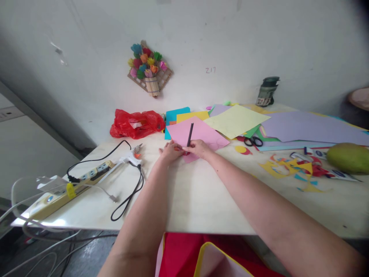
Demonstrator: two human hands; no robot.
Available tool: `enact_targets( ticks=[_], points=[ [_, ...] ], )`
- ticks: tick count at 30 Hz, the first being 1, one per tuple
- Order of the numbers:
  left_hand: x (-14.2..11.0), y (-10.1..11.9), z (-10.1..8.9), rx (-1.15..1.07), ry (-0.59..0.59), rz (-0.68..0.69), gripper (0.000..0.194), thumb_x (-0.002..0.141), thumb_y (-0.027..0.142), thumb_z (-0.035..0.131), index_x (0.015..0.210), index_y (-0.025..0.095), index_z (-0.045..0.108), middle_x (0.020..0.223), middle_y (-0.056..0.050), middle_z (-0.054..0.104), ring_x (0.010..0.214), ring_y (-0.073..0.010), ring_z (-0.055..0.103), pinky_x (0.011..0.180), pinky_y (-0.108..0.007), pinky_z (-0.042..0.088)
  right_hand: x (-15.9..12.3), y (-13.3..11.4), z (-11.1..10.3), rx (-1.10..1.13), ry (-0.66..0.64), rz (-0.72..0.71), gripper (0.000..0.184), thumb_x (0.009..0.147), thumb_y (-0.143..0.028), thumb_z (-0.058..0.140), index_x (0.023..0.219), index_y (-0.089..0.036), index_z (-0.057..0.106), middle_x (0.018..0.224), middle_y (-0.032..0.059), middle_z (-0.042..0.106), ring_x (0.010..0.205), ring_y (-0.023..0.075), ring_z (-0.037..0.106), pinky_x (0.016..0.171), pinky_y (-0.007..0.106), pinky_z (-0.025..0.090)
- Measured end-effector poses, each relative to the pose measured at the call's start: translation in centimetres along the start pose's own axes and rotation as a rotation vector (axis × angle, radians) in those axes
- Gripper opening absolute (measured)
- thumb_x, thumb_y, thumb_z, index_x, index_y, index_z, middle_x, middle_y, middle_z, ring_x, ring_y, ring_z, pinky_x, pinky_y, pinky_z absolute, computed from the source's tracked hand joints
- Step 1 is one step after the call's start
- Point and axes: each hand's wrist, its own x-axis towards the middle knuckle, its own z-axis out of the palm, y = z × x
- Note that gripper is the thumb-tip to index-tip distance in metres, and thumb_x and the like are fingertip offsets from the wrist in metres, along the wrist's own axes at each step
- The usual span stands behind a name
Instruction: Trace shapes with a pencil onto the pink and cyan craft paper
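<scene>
A pink sheet of paper (201, 134) lies on the pale table (201, 196), near its middle. My right hand (200, 148) is closed round a black pen (190, 134) that stands upright with its tip on the near corner of the pink sheet. My left hand (170, 151) rests beside it on the sheet's near edge, fingers curled and pressing down on something small and orange-red that I cannot make out.
Coloured sheets (235, 120) and purple paper (305, 127) spread to the right, with black scissors (253, 141), paper scraps (291, 167) and a green mango (348, 157). On the left lie a red plastic bag (134, 124), a glue gun (129, 157) and a power strip (72, 184).
</scene>
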Motion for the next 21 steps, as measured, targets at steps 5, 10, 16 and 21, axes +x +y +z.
enact_targets(
  ticks=[5,10,16,21],
  points=[
    [-0.3,-0.3,-0.6,-0.02,-0.061,0.002,0.03,0.066,0.05,0.058,0.093,0.037,0.062,0.137,0.003,0.034,0.125,-0.0307,0.025,0.098,-0.055,0.007,-0.2,-0.6,-0.3,-0.026,0.001,0.009,0.026,0.065,-0.041,0.062,0.075,-0.018,0.068,0.071,0.0034,0.067,0.068,0.0146,0.059,0.062,0.024,0.045],
    [-0.4,-0.1,-0.7,-0.007,-0.072,0.007,0.032,0.067,0.05,0.056,0.095,0.036,0.061,0.137,0.003,0.034,0.125,-0.0301,0.024,0.098,-0.055,0.006,-0.4,-1.0,-0.1,0.01,0.038,-0.034,0.029,0.067,-0.043,0.06,0.078,-0.017,0.068,0.07,0.0033,0.066,0.067,0.0137,0.059,0.061,0.023,0.045],
    [-0.7,0.3,-1.4,0.022,-0.112,0.009,0.037,0.069,0.045,0.055,0.105,0.035,0.057,0.138,0.002,0.032,0.126,-0.0284,0.022,0.1,-0.051,0.008,-0.3,-0.8,0.9,0.105,0.004,-0.03,0.032,0.067,-0.044,0.059,0.084,-0.017,0.067,0.073,0.0028,0.067,0.066,0.0128,0.06,0.062,0.023,0.046],
    [-0.9,0.0,-1.9,0.043,-0.184,0.065,0.038,0.073,0.047,0.05,0.11,0.037,0.053,0.14,0.004,0.028,0.129,-0.0258,0.016,0.1,-0.05,0.006,0.0,-0.3,1.1,0.083,-0.018,-0.015,0.031,0.066,-0.044,0.06,0.08,-0.018,0.067,0.073,0.0039,0.067,0.067,0.0138,0.06,0.061,0.023,0.046]
  ],
)
